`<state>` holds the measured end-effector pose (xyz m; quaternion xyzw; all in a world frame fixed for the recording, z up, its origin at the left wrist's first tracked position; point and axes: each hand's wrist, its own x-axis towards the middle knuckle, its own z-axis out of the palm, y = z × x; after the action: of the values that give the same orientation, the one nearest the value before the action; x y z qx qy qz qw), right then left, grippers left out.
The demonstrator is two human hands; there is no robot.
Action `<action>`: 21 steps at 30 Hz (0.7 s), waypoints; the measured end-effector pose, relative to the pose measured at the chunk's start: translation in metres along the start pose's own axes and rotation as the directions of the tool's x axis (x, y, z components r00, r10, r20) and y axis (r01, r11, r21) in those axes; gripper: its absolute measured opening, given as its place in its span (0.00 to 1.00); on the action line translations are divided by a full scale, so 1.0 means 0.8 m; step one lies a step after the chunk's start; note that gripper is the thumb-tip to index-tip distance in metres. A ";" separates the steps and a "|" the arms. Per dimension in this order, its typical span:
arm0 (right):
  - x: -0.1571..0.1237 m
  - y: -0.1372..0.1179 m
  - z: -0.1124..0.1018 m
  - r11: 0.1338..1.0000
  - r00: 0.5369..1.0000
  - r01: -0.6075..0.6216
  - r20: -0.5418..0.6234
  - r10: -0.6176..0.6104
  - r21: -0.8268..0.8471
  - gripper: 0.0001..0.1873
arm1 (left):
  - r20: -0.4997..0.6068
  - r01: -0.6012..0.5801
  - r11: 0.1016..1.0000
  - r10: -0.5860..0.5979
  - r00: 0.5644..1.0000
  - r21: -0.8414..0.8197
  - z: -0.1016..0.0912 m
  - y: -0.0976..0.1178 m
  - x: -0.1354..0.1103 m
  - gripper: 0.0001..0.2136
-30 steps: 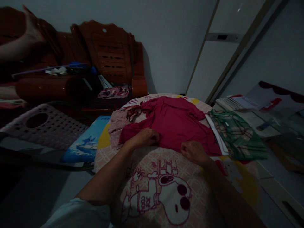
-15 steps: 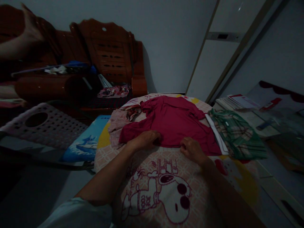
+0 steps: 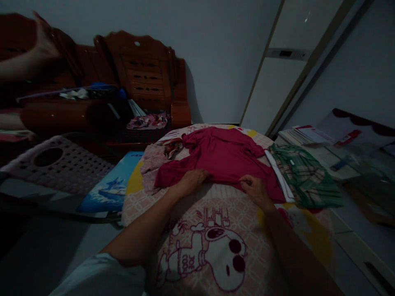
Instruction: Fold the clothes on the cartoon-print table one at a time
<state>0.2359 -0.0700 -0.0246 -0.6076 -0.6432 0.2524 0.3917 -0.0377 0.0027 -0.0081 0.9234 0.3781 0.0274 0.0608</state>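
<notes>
A magenta shirt [image 3: 224, 150] lies spread on a round table covered with a patterned cloth [image 3: 185, 209] that bears a cartoon dog. My left hand [image 3: 194, 181] pinches the shirt's near edge left of its middle. Further right along that same edge, my right hand [image 3: 254, 190] has its fingers closed on the fabric. Between the two hands the edge is slightly raised and pulled fairly straight. A folded green plaid garment [image 3: 308, 174] and a white cloth [image 3: 279, 176] lie to the right of the shirt. Crumpled pinkish clothing [image 3: 149, 164] is at its left.
A woven chair [image 3: 83, 170] and a blue printed cushion [image 3: 112, 185] stand left of the table. Behind is a wooden sofa [image 3: 145, 68] with clothes on it. Another person's bare limb [image 3: 31, 59] reaches in at far left. Papers [image 3: 304, 135] lie on a right-hand surface.
The shirt's near edge has been lifted and drawn slightly away from me between my hands. My right hand has shifted a little up and right. The view has tilted slightly.
</notes>
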 end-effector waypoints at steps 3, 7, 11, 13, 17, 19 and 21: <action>-0.001 -0.006 -0.011 0.999 0.995 -0.024 0.101 0.026 -0.022 0.13 | -0.036 0.014 0.998 -0.016 0.999 -0.064 -0.017 -0.015 -0.008 0.18; -0.006 -0.014 -0.038 0.995 0.958 -0.098 0.274 0.089 0.019 0.13 | -0.019 -0.091 0.978 0.089 0.996 -0.189 -0.048 -0.024 -0.028 0.13; -0.016 -0.021 -0.061 0.996 0.869 -0.079 0.487 0.084 -0.030 0.13 | 0.152 -0.226 0.901 0.299 0.942 -0.369 -0.070 -0.003 -0.040 0.08; -0.021 -0.023 -0.066 0.997 0.808 -0.042 0.585 0.072 -0.066 0.14 | 0.211 -0.245 0.879 0.352 0.912 -0.408 -0.071 0.011 -0.040 0.08; -0.036 -0.025 -0.065 0.999 0.714 0.019 0.700 0.020 -0.048 0.17 | 0.295 -0.278 0.851 0.433 0.852 -0.446 -0.058 0.034 -0.034 0.08; -0.045 -0.024 -0.062 0.998 0.679 0.034 0.734 0.010 -0.046 0.18 | 0.330 -0.277 0.817 0.480 0.813 -0.506 -0.048 0.044 -0.032 0.08; -0.054 -0.023 -0.062 0.996 0.653 0.056 0.758 0.011 -0.063 0.18 | 0.396 -0.230 0.793 0.504 0.768 -0.564 -0.038 0.054 -0.031 0.09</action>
<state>0.2630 -0.1226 0.0097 -0.4545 -0.7651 0.4513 0.0662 -0.0285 -0.0425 0.0276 0.9057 0.1321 -0.1216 0.3839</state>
